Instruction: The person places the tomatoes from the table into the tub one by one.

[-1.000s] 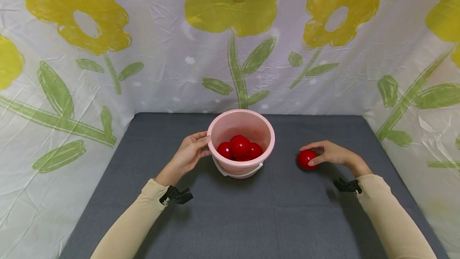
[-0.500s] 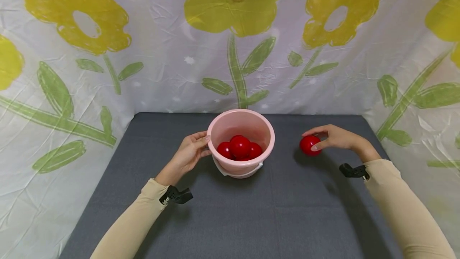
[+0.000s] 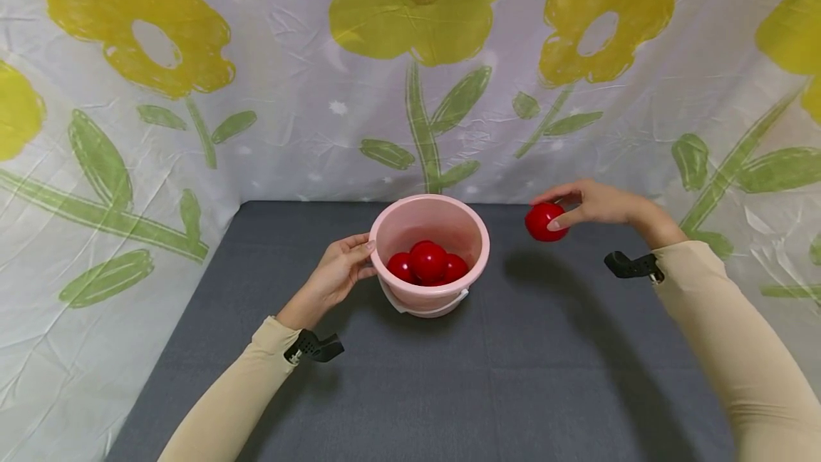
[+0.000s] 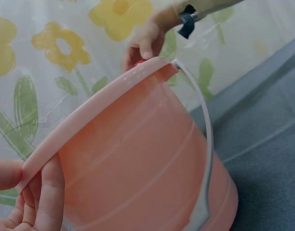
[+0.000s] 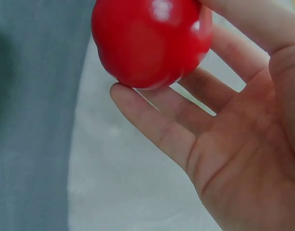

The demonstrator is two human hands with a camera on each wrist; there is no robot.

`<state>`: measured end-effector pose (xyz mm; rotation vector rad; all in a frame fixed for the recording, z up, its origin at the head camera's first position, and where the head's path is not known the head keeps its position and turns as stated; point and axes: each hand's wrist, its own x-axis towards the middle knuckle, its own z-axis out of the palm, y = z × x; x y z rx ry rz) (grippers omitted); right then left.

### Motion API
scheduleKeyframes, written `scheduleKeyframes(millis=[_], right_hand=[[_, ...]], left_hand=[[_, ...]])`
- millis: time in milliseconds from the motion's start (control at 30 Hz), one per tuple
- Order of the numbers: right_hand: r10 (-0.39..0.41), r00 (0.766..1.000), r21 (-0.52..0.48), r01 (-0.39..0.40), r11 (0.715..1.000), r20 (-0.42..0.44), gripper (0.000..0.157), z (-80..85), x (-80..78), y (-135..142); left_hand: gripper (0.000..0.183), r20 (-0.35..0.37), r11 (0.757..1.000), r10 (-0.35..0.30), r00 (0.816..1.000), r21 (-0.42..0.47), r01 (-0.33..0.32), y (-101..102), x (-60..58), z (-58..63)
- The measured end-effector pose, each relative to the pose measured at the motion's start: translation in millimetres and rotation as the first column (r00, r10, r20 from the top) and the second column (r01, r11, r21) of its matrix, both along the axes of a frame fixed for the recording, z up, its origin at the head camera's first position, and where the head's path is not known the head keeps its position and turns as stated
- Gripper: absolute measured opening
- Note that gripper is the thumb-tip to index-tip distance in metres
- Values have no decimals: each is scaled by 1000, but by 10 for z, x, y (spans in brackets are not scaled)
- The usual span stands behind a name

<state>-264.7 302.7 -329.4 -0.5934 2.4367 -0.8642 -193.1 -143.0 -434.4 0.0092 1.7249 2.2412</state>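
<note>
A pink bucket (image 3: 431, 299) with a white handle stands on the dark grey cloth, several red balls (image 3: 427, 261) lying inside it. My left hand (image 3: 335, 275) pinches the bucket's rim on its left side; in the left wrist view the thumb (image 4: 6, 174) is on one side of the rim and the fingers on the other. Up in the air to the right of the bucket, my right hand (image 3: 593, 204) holds a shiny red ball (image 3: 546, 222) between thumb and fingers. The right wrist view shows that ball (image 5: 149, 43) close up.
The dark grey cloth (image 3: 410, 391) covers the table around the bucket. Behind and at both sides hangs a white curtain (image 3: 288, 127) printed with yellow flowers. The bucket's white handle (image 3: 463, 298) hangs down at the front.
My right hand has lifted the red ball off the cloth and raised it higher, toward the back of the table. The left hand and bucket have stayed put.
</note>
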Motion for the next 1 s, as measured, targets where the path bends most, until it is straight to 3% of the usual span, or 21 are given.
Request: scheduleKeyframes(millis=[700, 1000], right_hand=[[68, 998, 30, -68, 997, -15, 52, 482, -172, -537], [163, 986, 44, -162, 986, -29, 53, 554, -282, -873]], left_hand=[[47, 5, 1000, -5, 1000, -3, 5, 6, 6, 5], [47, -2, 1000, -12, 1000, 13, 12, 6, 11, 13]])
